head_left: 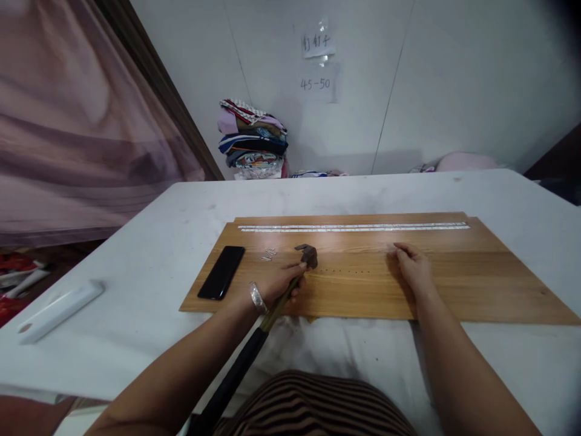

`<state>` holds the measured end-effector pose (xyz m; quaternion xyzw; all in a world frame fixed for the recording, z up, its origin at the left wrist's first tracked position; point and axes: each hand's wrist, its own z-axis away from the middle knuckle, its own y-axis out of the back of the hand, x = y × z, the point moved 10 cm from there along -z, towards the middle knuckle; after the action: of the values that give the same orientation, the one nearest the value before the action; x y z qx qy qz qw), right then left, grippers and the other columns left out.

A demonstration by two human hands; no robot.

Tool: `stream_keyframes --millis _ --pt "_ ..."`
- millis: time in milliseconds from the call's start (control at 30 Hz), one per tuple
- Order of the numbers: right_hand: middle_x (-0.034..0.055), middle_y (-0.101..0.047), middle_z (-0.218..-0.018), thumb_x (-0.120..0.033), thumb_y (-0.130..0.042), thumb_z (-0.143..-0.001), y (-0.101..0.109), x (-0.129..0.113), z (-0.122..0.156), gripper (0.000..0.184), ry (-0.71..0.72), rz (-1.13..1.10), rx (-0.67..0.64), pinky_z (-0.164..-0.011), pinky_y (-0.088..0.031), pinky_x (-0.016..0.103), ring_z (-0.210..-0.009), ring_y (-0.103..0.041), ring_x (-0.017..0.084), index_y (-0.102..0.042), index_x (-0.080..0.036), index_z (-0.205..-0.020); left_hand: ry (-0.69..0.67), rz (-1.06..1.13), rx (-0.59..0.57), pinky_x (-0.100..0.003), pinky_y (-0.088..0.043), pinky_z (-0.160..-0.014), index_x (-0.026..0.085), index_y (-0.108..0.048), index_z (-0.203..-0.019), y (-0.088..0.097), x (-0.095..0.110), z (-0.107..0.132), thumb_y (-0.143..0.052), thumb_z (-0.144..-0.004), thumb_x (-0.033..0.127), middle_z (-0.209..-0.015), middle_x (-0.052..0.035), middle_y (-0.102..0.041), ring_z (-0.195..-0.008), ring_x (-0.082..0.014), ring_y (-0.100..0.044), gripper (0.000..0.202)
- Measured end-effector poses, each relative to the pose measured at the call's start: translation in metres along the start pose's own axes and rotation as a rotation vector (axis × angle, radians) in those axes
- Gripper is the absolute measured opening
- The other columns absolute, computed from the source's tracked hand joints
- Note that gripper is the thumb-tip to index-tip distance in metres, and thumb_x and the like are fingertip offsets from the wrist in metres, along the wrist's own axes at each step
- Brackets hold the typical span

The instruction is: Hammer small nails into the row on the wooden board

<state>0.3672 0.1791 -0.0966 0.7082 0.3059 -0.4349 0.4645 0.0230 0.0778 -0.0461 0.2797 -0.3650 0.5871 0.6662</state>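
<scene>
My left hand [284, 281] is wrapped round the neck of a claw hammer [309, 255], close under its metal head. The hammer's dark-gripped handle slants down toward my lap. Over the wooden board [354, 297], my right hand [412, 266] has thumb and fingertips pinched together. Whatever they hold, if anything, is too small to make out. Between the hands, a row of small dark dots [345, 271] runs along the board; whether they are nails or holes I cannot tell. Several loose nails [269, 254] lie left of the hammer head.
A black phone [221, 272] lies on the board's left end. Two long measuring strips [354, 228] run along its far side. The board rests on a white table [149, 242], with a white plastic piece [61, 312] at the left. Folded clothes [254, 142] are stacked behind.
</scene>
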Motion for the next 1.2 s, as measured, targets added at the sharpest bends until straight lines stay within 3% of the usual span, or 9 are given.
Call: stream_keyframes --millis 133,333,467,800,1033,1200 --pt "0.0079 -0.073 -0.084 -0.035 -0.051 -0.07 0.001 0.004 0.0 0.035 -0.043 -0.016 0.015 -0.08 -0.049 0.038 -0.083 -0.065 0.024 -0.072 -0.017 -0.091 -0.031 -0.012 -0.014 -0.017 -0.033 -0.035 0.017 -0.051 -0.087 -0.002 0.005 0.001 -0.058 -0.079 0.045 -0.059 0.0055 -0.049 -0.038 -0.0047 -0.04 0.03" --pt "0.0093 -0.072 -0.086 -0.036 -0.052 -0.069 0.001 0.006 0.001 0.036 -0.078 -0.034 0.016 -0.076 -0.05 0.037 -0.083 -0.065 0.025 -0.072 -0.016 -0.092 0.033 0.008 0.031 -0.016 -0.032 -0.034 0.017 -0.052 -0.087 0.0 -0.003 0.001 -0.059 -0.079 0.046 -0.058 0.0058 -0.05 -0.037 -0.0044 -0.04 0.031" --pt "0.0087 -0.073 -0.083 -0.036 -0.053 -0.069 0.002 0.004 0.002 0.035 -0.084 -0.048 0.021 -0.074 -0.05 0.036 -0.082 -0.065 0.025 -0.072 -0.016 -0.091 -0.004 0.017 -0.008 -0.017 -0.033 -0.035 0.017 -0.052 -0.089 -0.001 0.001 0.001 -0.06 -0.078 0.046 -0.059 0.0055 -0.05 -0.038 -0.0045 -0.04 0.032" --pt "0.0076 -0.073 -0.085 -0.035 -0.053 -0.069 0.001 0.006 0.001 0.034 -0.082 -0.04 0.021 -0.082 -0.049 0.038 -0.085 -0.065 0.024 -0.072 -0.017 -0.091 0.031 -0.009 0.02 -0.017 -0.034 -0.036 0.017 -0.049 -0.083 0.0 -0.003 0.0 -0.056 -0.081 0.043 -0.058 0.0058 -0.049 -0.038 -0.0046 -0.04 0.026" --pt "0.0075 -0.073 -0.086 -0.036 -0.053 -0.07 0.001 0.008 0.001 0.035 -0.077 -0.028 0.018 -0.082 -0.049 0.038 -0.087 -0.065 0.024 -0.072 -0.017 -0.093 -0.037 -0.001 -0.024 -0.017 -0.034 -0.035 0.017 -0.051 -0.089 -0.003 0.007 0.002 -0.058 -0.08 0.045 -0.059 0.0052 -0.049 -0.038 -0.0048 -0.04 0.03" --pt "0.0076 -0.073 -0.087 -0.035 -0.053 -0.07 0.001 0.007 0.001 0.035 -0.065 -0.041 0.022 -0.082 -0.049 0.037 -0.088 -0.065 0.024 -0.072 -0.016 -0.094 0.033 -0.013 0.021 -0.016 -0.034 -0.035 0.017 -0.051 -0.089 -0.001 -0.001 0.001 -0.055 -0.082 0.043 -0.058 0.0053 -0.049 -0.038 -0.0047 -0.039 0.028"
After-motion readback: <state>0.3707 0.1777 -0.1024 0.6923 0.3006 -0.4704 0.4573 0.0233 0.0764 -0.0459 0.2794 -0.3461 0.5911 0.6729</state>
